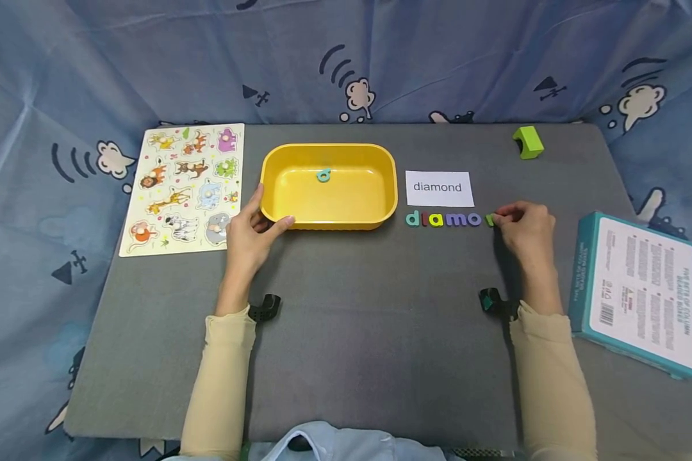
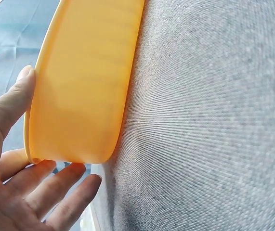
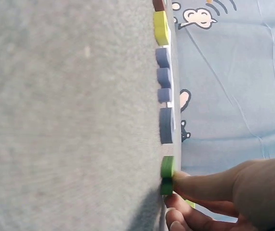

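Observation:
At the left corner of a yellow plastic tray [image 1: 329,225], my left hand [image 1: 247,240] holds the rim, its thumb along the front edge and its fingers around the end wall. Inside the tray lies one small teal letter [image 1: 323,180]. My right hand [image 1: 530,230] pinches a green letter [image 3: 167,167] at the right end of a row of coloured letters. That row reads d, i, a, m, o, from the teal d [image 1: 412,219] to the purple o [image 1: 474,225]. Directly above it lies a white card [image 1: 439,199] printed "diamond".
An animal puzzle board [image 1: 167,182] lies left of the tray. Toward the back right stands a green arched block [image 1: 532,142]. A teal and white box [image 1: 640,294] lies along the right side of the grey table [image 1: 380,333]. Blue printed cloth [image 1: 207,64] hangs behind.

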The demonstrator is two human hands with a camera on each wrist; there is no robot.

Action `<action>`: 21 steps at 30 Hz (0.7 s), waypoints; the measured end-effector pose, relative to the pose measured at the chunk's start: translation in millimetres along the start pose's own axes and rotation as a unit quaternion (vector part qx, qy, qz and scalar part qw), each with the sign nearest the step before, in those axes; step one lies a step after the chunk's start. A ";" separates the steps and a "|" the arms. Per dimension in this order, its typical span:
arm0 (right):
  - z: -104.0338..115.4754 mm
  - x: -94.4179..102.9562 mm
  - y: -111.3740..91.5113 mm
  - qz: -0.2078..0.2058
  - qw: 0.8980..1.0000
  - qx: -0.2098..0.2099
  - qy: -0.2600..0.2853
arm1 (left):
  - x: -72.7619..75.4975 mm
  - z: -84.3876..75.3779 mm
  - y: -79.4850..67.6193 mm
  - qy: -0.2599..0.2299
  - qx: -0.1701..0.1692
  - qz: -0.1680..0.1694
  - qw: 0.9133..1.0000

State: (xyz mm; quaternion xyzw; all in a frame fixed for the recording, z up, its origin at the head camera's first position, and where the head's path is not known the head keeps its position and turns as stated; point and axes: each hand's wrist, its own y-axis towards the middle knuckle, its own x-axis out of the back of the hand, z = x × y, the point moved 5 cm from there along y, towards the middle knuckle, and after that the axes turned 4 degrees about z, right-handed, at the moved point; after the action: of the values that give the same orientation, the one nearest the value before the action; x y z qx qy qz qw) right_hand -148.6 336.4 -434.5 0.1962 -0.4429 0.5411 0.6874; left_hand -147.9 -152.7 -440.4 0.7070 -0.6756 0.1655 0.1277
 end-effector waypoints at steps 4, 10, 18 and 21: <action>-0.5 -2.4 0.1 0.006 1.000 -0.003 -0.001 | 0.5 -0.1 -0.4 0.000 -0.001 -0.001 1.000; 1.3 -4.1 -0.4 0.005 1.000 0.001 0.002 | 0.9 -1.0 -0.7 0.001 -0.001 -0.001 1.000; 6.3 -1.5 -3.1 -0.009 1.000 0.002 -0.004 | 0.5 -1.5 -0.1 0.002 -0.002 0.001 1.000; 16.5 1.3 -6.2 -0.037 0.999 0.013 -0.002 | 0.7 -1.3 0.1 0.002 -0.003 0.001 1.000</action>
State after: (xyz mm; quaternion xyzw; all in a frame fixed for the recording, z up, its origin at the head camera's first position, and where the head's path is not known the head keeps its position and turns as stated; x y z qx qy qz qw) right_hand -149.4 322.8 -423.3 0.2225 -0.4294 0.5205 0.7037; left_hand -148.0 -152.8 -439.0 0.7054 -0.6767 0.1651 0.1309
